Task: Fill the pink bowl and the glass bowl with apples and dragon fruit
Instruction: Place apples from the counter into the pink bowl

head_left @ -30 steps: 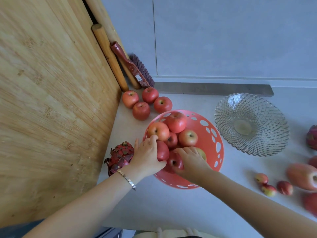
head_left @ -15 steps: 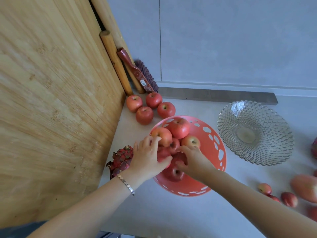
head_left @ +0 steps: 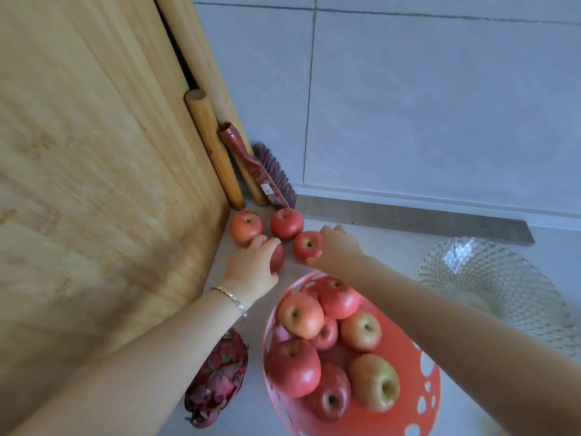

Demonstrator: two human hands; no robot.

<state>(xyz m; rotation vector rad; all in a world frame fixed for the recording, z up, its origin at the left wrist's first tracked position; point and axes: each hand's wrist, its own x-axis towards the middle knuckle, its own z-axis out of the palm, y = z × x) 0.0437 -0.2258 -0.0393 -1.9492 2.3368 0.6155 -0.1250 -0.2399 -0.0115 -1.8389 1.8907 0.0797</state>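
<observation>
Gripping apples by wood panel on grey counter: L hand [head_left: 251,265] & R hand [head_left: 338,247] fingers clamped

Soft, even daylight, faint shadows; wide-angle bending and motion blur toward the edges.

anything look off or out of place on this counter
Nothing is spilled or damaged. One oddity: a cleaning brush leans in the corner beside wooden rolling pins, its bristles right behind the loose apples. The glass bowl holds no fruit, while the pink bowl is heaped with apples.
</observation>
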